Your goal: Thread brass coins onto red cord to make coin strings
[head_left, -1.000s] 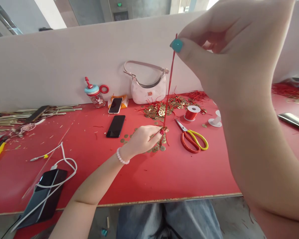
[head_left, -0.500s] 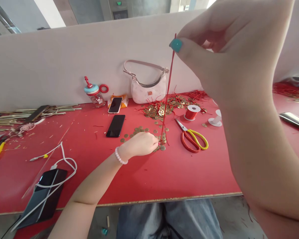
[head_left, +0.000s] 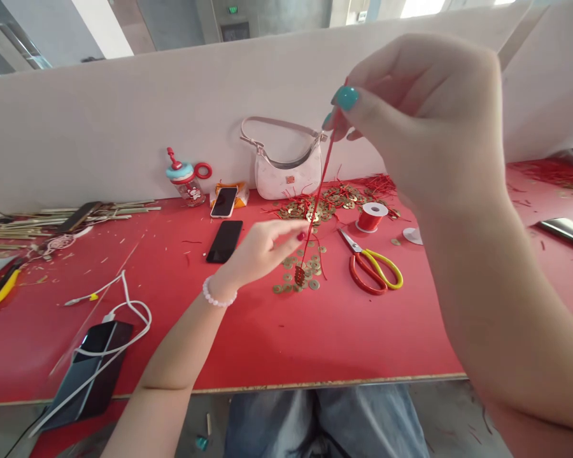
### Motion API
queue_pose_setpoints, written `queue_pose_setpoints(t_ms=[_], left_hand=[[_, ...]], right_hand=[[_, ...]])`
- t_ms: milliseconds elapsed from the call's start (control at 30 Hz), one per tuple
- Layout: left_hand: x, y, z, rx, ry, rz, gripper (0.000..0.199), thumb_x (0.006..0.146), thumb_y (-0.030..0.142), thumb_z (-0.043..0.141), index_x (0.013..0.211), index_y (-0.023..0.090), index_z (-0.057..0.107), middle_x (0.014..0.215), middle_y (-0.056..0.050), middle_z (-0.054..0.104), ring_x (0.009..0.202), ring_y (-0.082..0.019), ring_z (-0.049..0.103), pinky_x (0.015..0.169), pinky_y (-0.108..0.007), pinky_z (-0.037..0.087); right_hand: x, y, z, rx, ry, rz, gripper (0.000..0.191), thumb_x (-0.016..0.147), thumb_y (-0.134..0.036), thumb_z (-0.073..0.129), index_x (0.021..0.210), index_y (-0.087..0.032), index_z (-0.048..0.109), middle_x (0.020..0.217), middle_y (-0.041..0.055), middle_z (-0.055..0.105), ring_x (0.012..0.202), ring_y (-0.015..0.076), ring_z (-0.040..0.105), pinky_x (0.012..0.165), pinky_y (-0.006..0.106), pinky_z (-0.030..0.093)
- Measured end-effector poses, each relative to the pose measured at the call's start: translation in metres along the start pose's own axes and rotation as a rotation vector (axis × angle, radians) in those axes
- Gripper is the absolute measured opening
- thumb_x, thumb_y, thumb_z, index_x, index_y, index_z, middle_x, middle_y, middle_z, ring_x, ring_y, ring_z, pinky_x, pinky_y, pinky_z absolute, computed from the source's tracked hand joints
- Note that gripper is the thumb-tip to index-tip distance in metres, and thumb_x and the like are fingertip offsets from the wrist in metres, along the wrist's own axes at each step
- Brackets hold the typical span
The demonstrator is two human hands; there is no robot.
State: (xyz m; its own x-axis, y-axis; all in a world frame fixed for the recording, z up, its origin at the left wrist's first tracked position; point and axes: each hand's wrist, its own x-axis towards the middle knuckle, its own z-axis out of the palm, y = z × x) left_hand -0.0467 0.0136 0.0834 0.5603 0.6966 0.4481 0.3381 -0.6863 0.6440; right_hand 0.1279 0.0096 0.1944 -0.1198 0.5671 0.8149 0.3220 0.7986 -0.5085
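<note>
High on the right, my right hand (head_left: 420, 121) pinches the top of a red cord (head_left: 322, 184) between thumb and fingers. The cord slants down, taut, to a small bundle of coins (head_left: 300, 275) at its lower end, just over loose coins (head_left: 314, 284) on the red table. My left hand (head_left: 265, 248), with a beaded bracelet on its wrist, is beside the middle of the cord. Its thumb and forefinger are stretched toward the cord and apart, with nothing visible between them.
Scissors (head_left: 375, 267) lie right of the coins, near a spool of red cord (head_left: 371, 217). Behind are a coin pile (head_left: 334, 200), a handbag (head_left: 289, 175) and a cup (head_left: 188, 184). Phones (head_left: 224, 242) and a white cable (head_left: 124, 305) lie to the left.
My left hand has risen from the coins and its fingers have parted. My right hand has moved slightly down, still pinching the cord. The coin bundle at the cord's end now shows.
</note>
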Motion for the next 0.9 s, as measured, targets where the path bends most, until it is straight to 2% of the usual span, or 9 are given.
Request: queue_pose_setpoints(t_ms=[133, 200, 267, 333, 433, 600, 700, 767, 900], left_hand=[[0.024, 0.024, -0.015, -0.181, 0.297, 0.092, 0.026, 0.089, 0.033, 0.044, 0.105, 0.021, 0.061, 0.1, -0.004, 0.067, 0.089, -0.015, 0.063, 0.08, -0.028, 0.051], [0.037, 0.037, -0.023, -0.243, 0.401, 0.157, 0.024, 0.089, 0.033, 0.045, 0.102, 0.023, 0.063, 0.098, -0.001, 0.067, 0.087, -0.013, 0.064, 0.075, -0.025, 0.053], [0.048, 0.047, -0.031, -0.187, 0.445, 0.195, 0.02, 0.087, 0.033, 0.05, 0.097, 0.025, 0.066, 0.085, 0.001, 0.067, 0.083, -0.014, 0.064, 0.071, -0.025, 0.053], [0.054, 0.054, -0.036, -0.12, 0.447, 0.225, 0.019, 0.086, 0.031, 0.051, 0.092, 0.025, 0.068, 0.072, 0.002, 0.064, 0.074, -0.014, 0.065, 0.067, -0.027, 0.054], [0.058, 0.058, -0.038, -0.138, 0.454, 0.28, 0.016, 0.084, 0.025, 0.053, 0.089, 0.023, 0.068, 0.075, 0.003, 0.066, 0.068, -0.013, 0.065, 0.063, -0.026, 0.054], [0.056, 0.056, -0.034, -0.157, 0.402, 0.194, 0.012, 0.081, 0.025, 0.058, 0.085, 0.022, 0.068, 0.072, 0.002, 0.066, 0.068, -0.014, 0.064, 0.057, -0.025, 0.052], [0.054, 0.057, -0.032, -0.149, 0.377, 0.157, 0.012, 0.08, 0.025, 0.057, 0.08, 0.021, 0.069, 0.07, 0.001, 0.065, 0.061, -0.012, 0.061, 0.053, -0.023, 0.05], [0.053, 0.058, -0.031, -0.137, 0.368, 0.164, 0.013, 0.081, 0.022, 0.056, 0.079, 0.021, 0.069, 0.069, 0.002, 0.066, 0.058, -0.01, 0.06, 0.052, -0.022, 0.05], [0.053, 0.061, -0.031, -0.181, 0.395, 0.234, 0.017, 0.084, 0.019, 0.054, 0.08, 0.02, 0.07, 0.072, 0.001, 0.067, 0.065, -0.011, 0.063, 0.06, -0.024, 0.054]], right_hand=[[-0.002, 0.002, 0.007, -0.016, -0.044, 0.012, 0.02, 0.074, -0.004, 0.049, 0.072, -0.021, 0.06, 0.07, -0.002, 0.059, 0.066, 0.0107, 0.061, 0.062, 0.027, 0.051], [-0.003, 0.002, 0.01, -0.044, -0.04, 0.018, 0.019, 0.073, -0.004, 0.051, 0.07, -0.021, 0.06, 0.071, -0.0023, 0.06, 0.066, 0.011, 0.061, 0.062, 0.027, 0.05], [-0.004, 0.001, 0.011, -0.117, -0.033, 0.025, 0.016, 0.073, -0.007, 0.054, 0.069, -0.021, 0.06, 0.071, -0.0027, 0.061, 0.068, 0.0122, 0.06, 0.064, 0.029, 0.049], [-0.004, 0.0, 0.01, -0.176, -0.018, 0.018, 0.015, 0.074, -0.01, 0.055, 0.068, -0.023, 0.06, 0.071, -0.0032, 0.061, 0.071, 0.0128, 0.059, 0.065, 0.029, 0.048], [-0.006, -0.001, 0.009, -0.152, 0.008, -0.004, 0.018, 0.073, -0.009, 0.055, 0.068, -0.025, 0.061, 0.073, -0.0021, 0.062, 0.073, 0.0149, 0.06, 0.063, 0.031, 0.048], [-0.008, 0.001, 0.008, -0.122, 0.038, -0.015, 0.02, 0.073, -0.008, 0.056, 0.067, -0.026, 0.063, 0.07, -0.003, 0.064, 0.07, 0.0148, 0.061, 0.059, 0.03, 0.048], [-0.008, -0.001, 0.008, -0.144, 0.025, 0.008, 0.017, 0.073, -0.009, 0.056, 0.067, -0.024, 0.063, 0.07, -0.0047, 0.063, 0.068, 0.0133, 0.06, 0.057, 0.029, 0.048], [-0.009, -0.003, 0.008, -0.106, 0.006, 0.017, 0.015, 0.073, -0.009, 0.056, 0.068, -0.022, 0.063, 0.069, -0.0039, 0.062, 0.064, 0.0133, 0.061, 0.056, 0.029, 0.049], [-0.01, -0.007, 0.008, -0.024, 0.013, 0.029, 0.016, 0.073, -0.008, 0.056, 0.066, -0.021, 0.061, 0.066, -0.0034, 0.059, 0.065, 0.0121, 0.059, 0.056, 0.028, 0.049]])
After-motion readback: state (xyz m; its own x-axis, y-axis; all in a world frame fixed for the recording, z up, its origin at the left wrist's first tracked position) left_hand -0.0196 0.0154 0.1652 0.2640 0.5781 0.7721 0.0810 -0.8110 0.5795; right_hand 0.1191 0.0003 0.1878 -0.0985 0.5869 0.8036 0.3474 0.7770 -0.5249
